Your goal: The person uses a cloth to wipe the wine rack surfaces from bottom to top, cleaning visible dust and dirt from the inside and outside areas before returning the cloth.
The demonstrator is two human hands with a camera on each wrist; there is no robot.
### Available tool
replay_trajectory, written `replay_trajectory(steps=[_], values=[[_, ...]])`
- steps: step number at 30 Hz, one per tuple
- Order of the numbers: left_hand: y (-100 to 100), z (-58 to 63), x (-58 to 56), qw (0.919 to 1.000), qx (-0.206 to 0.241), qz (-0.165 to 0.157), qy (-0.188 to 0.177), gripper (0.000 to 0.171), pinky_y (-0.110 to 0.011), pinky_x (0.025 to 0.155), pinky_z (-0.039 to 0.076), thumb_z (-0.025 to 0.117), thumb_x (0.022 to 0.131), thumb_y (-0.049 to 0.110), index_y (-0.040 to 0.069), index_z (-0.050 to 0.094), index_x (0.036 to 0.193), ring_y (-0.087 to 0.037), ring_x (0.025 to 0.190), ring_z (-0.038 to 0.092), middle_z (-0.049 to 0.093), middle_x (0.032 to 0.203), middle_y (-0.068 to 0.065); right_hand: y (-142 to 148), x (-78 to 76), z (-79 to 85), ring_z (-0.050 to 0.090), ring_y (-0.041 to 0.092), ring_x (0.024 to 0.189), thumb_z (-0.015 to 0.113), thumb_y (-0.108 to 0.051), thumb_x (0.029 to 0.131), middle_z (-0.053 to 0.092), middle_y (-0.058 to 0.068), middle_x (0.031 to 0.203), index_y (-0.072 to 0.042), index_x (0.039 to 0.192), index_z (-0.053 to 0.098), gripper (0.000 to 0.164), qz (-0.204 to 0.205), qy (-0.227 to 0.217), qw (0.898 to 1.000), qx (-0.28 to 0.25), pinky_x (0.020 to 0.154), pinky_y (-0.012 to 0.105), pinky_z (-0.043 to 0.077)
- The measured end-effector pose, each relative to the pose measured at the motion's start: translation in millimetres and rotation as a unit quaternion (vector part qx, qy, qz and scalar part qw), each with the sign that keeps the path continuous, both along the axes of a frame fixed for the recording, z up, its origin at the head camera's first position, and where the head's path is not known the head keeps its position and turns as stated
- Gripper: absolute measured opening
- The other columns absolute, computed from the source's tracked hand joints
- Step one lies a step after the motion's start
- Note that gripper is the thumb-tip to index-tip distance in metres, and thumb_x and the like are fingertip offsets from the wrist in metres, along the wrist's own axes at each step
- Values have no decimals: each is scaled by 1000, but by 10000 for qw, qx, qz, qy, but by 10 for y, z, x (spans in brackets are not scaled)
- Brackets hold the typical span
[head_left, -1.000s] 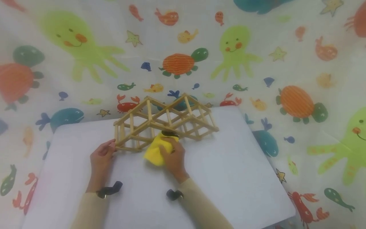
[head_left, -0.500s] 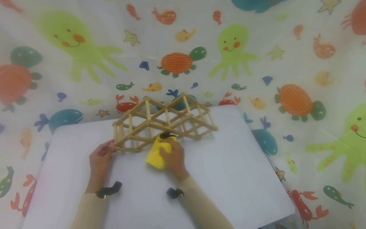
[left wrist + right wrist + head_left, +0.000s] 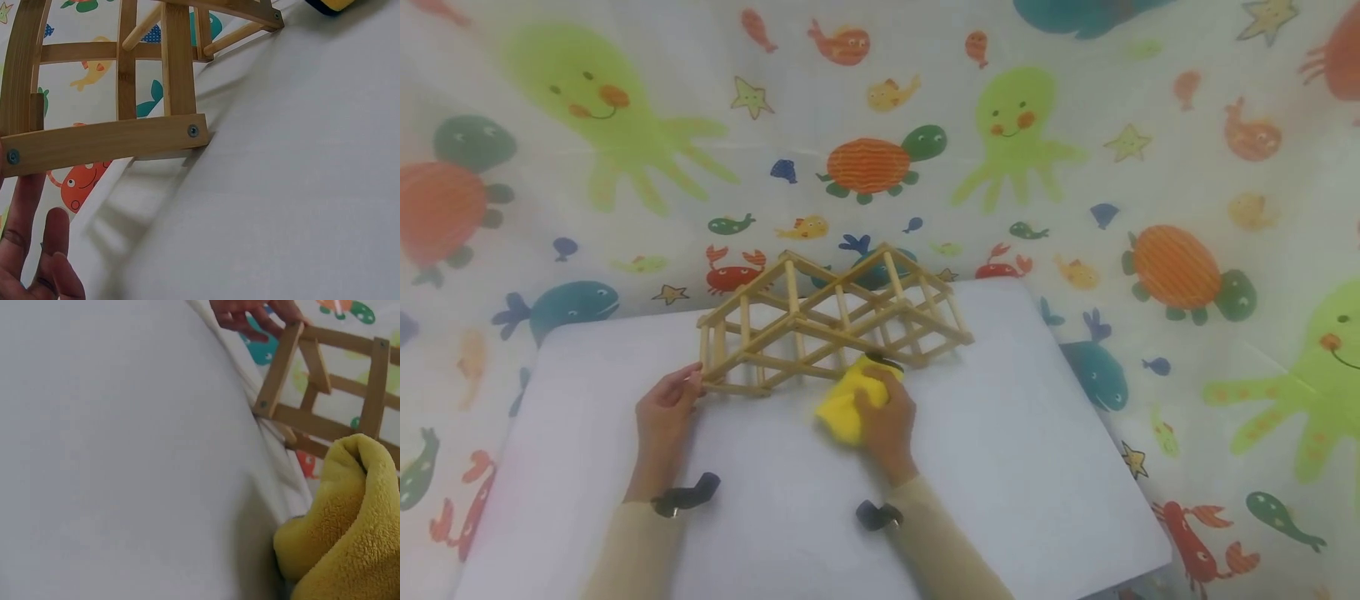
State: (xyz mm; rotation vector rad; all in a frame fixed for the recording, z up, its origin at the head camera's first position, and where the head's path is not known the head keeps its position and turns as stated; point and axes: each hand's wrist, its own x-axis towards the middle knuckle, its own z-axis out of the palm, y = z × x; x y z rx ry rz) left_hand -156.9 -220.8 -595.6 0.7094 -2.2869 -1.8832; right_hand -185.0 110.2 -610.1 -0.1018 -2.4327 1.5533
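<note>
Head view: slatted wooden rack (image 3: 793,322), zigzag along its top, with a white table top (image 3: 1030,475) beneath it and spreading out on its near side. Rack taken as landmark.

Left hand (image 3: 666,412) at the rack's left end: thumb and fingertips closed in a pinch on the lower corner. Left wrist view has the lower fingers bent loosely below the end bar, free of the wood; round metal screw (image 3: 193,130) set in that bar.

Right hand (image 3: 889,421) on the rack's near side, a little right of its middle. Fingers curled round a yellow cloth (image 3: 846,408), well closed on it. Cloth bunched, dark patch at its upper edge, just beside the rack's lower rail; contact with the wood cannot be told. Right wrist view gives the cloth a fuzzy pile, folded over itself.

Beige sleeves (image 3: 638,550) nearer the wearer than the rack. Behind the rack, a pale curtain (image 3: 685,50) printed with octopuses, turtles, crabs, fish.
</note>
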Motion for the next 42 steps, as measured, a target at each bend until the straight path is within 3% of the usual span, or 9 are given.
replay_trajectory(steps=[5,11,17,23,26,29,35,39,42], values=[[-2,-3,-12,10000,77,-14,-4,54,-12,87,51,67,101,52,25,63,148,1,109,64,70,130,16,76,-120,4,69,19,100,80,-19,87,79,-3,118,-29,115,77,30,5,-573,9982,168,86,34,51],[19,-9,-19,9994,334,45,14,53,-12,86,52,70,101,49,24,65,147,-1,108,65,71,127,16,148,-192,-72,69,26,116,79,-25,87,76,-1,128,-28,113,78,26,925,-1263,9856,646,100,45,52],[6,-23,-54,9997,222,-58,7,53,-12,87,52,68,101,51,26,63,148,-2,111,65,70,131,14,158,-186,-6,67,23,101,80,-20,86,78,1,120,-30,111,78,28,10,-881,9961,100,87,37,50],[-15,-52,-55,9986,506,103,68,52,-12,84,52,71,101,45,22,65,147,0,107,66,72,122,20,186,-244,3,67,24,109,78,-27,86,75,-1,129,-30,111,79,25,924,-1494,9818,720,91,40,51],[-7,-71,-63,9974,705,74,159,52,-13,84,52,74,100,42,20,65,146,-2,106,67,73,119,21,196,-231,-11,68,26,110,79,-24,85,77,0,126,-27,111,79,26,649,-1345,9866,661,94,43,52],[-1,-64,-59,9988,444,-41,188,53,-12,86,52,70,101,46,23,64,148,-4,110,66,71,125,19,178,-216,-22,69,30,112,78,-22,86,78,3,123,-25,112,78,26,298,-1150,9914,547,97,48,52],[-6,-37,-18,9995,279,11,163,53,-12,85,52,69,102,49,23,64,147,-2,109,66,72,125,18,77,-180,-36,68,29,123,79,-23,87,76,0,130,-27,113,79,26,955,-1218,9857,667,106,48,51],[-7,-39,-8,9984,536,46,170,52,-12,83,52,72,100,45,22,65,147,1,105,67,73,117,22,-67,-56,11,73,25,113,81,-17,85,78,-1,125,-23,113,79,29,1086,-383,9930,251,96,38,56],[-6,-40,-4,9982,559,100,185,53,-12,82,52,72,100,46,22,65,146,1,103,68,74,114,22,-227,62,70,73,19,101,82,-15,85,79,-2,121,-22,116,79,32,1380,508,9891,19,84,29,56]])
